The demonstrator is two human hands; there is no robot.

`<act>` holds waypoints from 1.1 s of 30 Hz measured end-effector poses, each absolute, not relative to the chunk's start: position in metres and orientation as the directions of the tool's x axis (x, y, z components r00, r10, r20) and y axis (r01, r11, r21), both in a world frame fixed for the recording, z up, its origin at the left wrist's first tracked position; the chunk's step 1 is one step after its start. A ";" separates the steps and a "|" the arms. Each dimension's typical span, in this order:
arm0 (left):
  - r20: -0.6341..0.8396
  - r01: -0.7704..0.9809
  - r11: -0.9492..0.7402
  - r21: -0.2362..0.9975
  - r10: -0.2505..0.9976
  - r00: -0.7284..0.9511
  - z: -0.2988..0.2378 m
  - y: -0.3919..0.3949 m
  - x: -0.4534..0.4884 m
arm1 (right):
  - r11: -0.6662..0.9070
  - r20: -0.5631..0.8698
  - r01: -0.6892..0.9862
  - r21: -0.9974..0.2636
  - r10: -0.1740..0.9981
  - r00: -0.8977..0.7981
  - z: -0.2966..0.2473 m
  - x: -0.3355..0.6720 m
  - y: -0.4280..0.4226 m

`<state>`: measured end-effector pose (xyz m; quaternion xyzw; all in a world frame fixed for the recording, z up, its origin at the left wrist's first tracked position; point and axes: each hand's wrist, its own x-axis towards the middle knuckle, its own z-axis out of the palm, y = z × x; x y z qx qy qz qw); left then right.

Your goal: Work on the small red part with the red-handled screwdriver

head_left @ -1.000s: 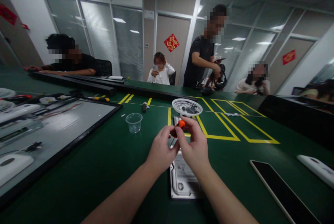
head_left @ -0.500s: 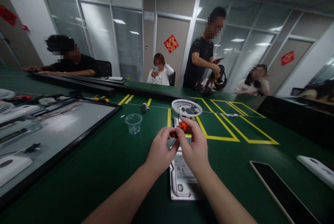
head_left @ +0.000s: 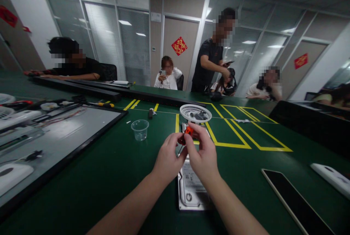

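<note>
A small screwdriver (head_left: 189, 130) with an orange-red and black handle is held up between my two hands. My left hand (head_left: 170, 154) is closed around its lower handle, and the thin metal shaft slants down beside those fingers. Thumb and fingers of my right hand (head_left: 202, 151) pinch the orange end. Right below my hands, a silver hard drive (head_left: 188, 187) lies label up on the green table, partly covered by my right wrist. Another drive (head_left: 185, 127) lies just beyond my fingers, mostly hidden. The screwdriver's tip cannot be made out clearly.
A white basket (head_left: 186, 114) with dark parts stands behind my hands, a clear plastic cup (head_left: 140, 131) to the left. A large panel (head_left: 90, 133) fills the left side. A phone (head_left: 295, 202) lies at right. Several people sit or stand across the table.
The orange end of the screwdriver has turned and shifted slightly left, with my right hand following. My left hand stays in place. The hard drive has not moved.
</note>
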<state>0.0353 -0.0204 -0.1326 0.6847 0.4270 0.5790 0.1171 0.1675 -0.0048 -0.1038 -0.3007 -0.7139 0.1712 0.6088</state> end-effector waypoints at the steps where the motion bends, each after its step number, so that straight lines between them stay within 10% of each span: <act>1: 0.693 0.447 -0.609 0.655 0.720 -0.036 -0.132 -0.021 0.035 | 0.762 0.768 0.224 -0.607 0.636 -0.083 -0.104 0.167 -0.005; 33: 0.702 0.475 -0.602 0.642 0.710 -0.050 -0.132 -0.020 0.034 | 0.758 0.767 0.237 -0.607 0.637 -0.073 -0.100 0.167 -0.008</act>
